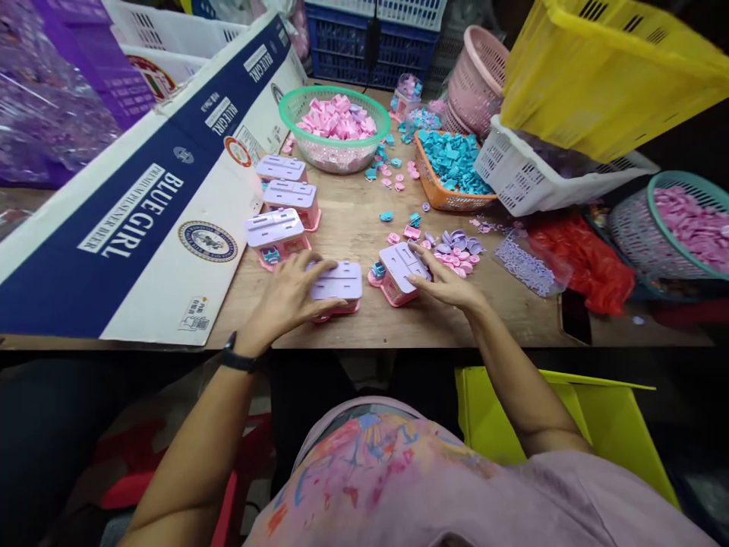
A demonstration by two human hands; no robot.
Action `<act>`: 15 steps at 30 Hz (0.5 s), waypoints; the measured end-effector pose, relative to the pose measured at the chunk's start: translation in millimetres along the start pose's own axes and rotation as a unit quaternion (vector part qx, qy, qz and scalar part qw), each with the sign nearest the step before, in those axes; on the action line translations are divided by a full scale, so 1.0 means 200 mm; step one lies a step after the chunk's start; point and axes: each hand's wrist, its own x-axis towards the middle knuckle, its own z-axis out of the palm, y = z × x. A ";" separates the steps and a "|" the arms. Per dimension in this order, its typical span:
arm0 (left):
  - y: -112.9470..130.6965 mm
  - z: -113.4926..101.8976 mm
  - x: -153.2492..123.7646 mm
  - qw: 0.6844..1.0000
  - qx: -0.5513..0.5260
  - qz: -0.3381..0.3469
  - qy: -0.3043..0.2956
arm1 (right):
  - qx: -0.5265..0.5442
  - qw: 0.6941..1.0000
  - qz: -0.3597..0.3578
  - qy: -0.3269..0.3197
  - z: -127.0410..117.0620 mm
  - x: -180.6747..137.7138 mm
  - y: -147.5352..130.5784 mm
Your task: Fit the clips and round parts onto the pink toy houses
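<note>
My left hand (293,289) curls round the left end of a small plastic toy with a flat, slotted lavender top (345,281) and a pink base. To its right, my right hand (447,282) grips a similar lavender-topped toy (403,266) between thumb and fingers; this one sits turned at an angle, with a teal part at its left end. Both toys rest on the wooden table near its front edge. Behind my left hand stand three more such toys (276,228) in a row. My palms and some fingertips are hidden.
Loose purple and pink pieces (460,245) lie right of my right hand. Behind are a green basket (288,114) of pink parts and an orange basket (449,200) of teal parts. A cardboard sheet (153,289) leans at left; a phone (575,317) lies right.
</note>
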 end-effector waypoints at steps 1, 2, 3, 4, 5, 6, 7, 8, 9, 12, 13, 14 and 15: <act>-0.04 -0.01 -0.03 0.999 0.021 -0.021 0.016 | -0.007 1.000 0.005 0.006 0.01 0.00 0.00; -0.08 -0.03 -0.06 0.998 0.035 -0.036 0.029 | -0.022 1.000 0.006 0.013 0.02 -0.01 -0.01; -0.13 -0.05 -0.08 0.997 0.044 -0.047 0.038 | -0.043 0.999 0.003 0.024 0.04 -0.01 -0.02; -0.18 -0.06 -0.10 0.996 0.049 -0.057 0.044 | -0.068 0.997 -0.003 0.037 0.06 -0.01 -0.03; -0.24 -0.08 -0.12 0.995 0.053 -0.067 0.047 | -0.094 0.994 -0.010 0.050 0.08 -0.01 -0.04; -0.29 -0.10 -0.15 0.994 0.058 -0.080 0.046 | -0.118 0.991 -0.018 0.059 0.09 0.00 -0.05; -0.33 -0.12 -0.17 0.992 0.067 -0.095 0.041 | -0.136 0.988 -0.028 0.061 0.11 0.03 -0.06; -0.37 -0.14 -0.19 0.990 0.080 -0.113 0.035 | -0.148 0.987 -0.037 0.056 0.12 0.07 -0.07; -0.39 -0.17 -0.21 0.986 0.097 -0.133 0.031 | -0.153 0.986 -0.048 0.046 0.13 0.12 -0.07; -0.38 -0.23 -0.25 0.969 0.161 -0.177 0.053 | -0.144 0.985 -0.094 0.020 0.14 0.35 -0.10; -0.36 -0.24 -0.23 0.967 0.174 -0.169 0.073 | -0.138 0.985 -0.106 0.015 0.14 0.45 -0.10; -0.32 -0.25 -0.20 0.969 0.177 -0.147 0.095 | -0.135 0.984 -0.112 0.012 0.14 0.54 -0.11; -0.28 -0.25 -0.14 0.973 0.168 -0.113 0.112 | -0.134 0.984 -0.113 0.011 0.13 0.63 -0.11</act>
